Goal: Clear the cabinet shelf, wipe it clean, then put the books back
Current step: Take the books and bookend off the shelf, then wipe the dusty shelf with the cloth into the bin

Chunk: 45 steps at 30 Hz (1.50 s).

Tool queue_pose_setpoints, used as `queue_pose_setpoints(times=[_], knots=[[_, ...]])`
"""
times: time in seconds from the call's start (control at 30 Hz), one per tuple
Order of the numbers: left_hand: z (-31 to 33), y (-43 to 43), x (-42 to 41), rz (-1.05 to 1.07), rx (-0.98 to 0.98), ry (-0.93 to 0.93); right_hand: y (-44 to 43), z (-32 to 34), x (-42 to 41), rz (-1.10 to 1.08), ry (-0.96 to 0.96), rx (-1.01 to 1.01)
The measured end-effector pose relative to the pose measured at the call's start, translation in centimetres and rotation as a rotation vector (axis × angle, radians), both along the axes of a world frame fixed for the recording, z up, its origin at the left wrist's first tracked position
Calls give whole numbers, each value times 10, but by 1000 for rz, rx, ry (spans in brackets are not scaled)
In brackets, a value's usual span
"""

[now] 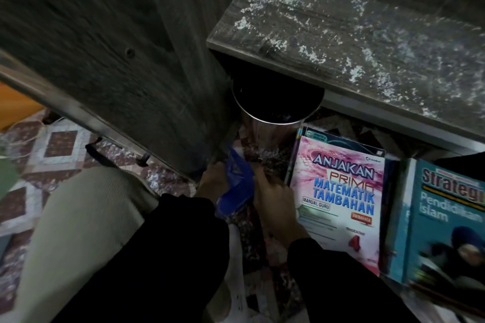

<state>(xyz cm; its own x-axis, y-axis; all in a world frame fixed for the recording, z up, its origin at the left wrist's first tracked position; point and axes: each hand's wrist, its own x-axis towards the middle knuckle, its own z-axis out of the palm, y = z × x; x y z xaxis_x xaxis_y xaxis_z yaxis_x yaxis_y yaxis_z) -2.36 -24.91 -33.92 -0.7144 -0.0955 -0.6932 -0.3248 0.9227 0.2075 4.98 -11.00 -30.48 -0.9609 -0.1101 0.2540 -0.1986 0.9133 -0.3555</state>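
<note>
The cabinet shelf [354, 34] at upper right is bare of books and speckled with white dust. A pink book titled "Anjakan Prima Matematik Tambahan" [338, 191] lies on the floor below it, and a teal book [446, 220] lies beside it to the right. A blue cloth [238, 183] sits low on the floor between my hands. My left hand [212, 178] holds its left side, partly hidden behind it. My right hand [275, 202] grips its right side, close to the pink book's left edge.
The open cabinet door [118, 47] stands at the left, its lower corner just above my hands. A shiny metal bin [275, 110] stands under the shelf's front edge. Patterned floor covering [60, 144] spreads to the left, by my knee [86, 217].
</note>
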Motion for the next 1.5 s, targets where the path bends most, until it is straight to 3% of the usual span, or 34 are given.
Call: queue_pose_setpoints(times=[0.13,0.37,0.63,1.03,1.33,1.5], knots=[[-4,1,1,-13,-2,30,5,-23,2,15,-165,-32],[-8,2,2,-16,45,61,15,-43,6,-70,-695,-25],[-2,2,0,22,46,49,16,-32,4,-125,-814,-100],[76,30,-18,-65,-26,294,33,22,-19,-126,-701,-46],[193,108,-6,-46,155,556,106,147,-12,-358,-434,-256],[272,166,13,-255,362,657,174,228,17,-486,-215,-322]])
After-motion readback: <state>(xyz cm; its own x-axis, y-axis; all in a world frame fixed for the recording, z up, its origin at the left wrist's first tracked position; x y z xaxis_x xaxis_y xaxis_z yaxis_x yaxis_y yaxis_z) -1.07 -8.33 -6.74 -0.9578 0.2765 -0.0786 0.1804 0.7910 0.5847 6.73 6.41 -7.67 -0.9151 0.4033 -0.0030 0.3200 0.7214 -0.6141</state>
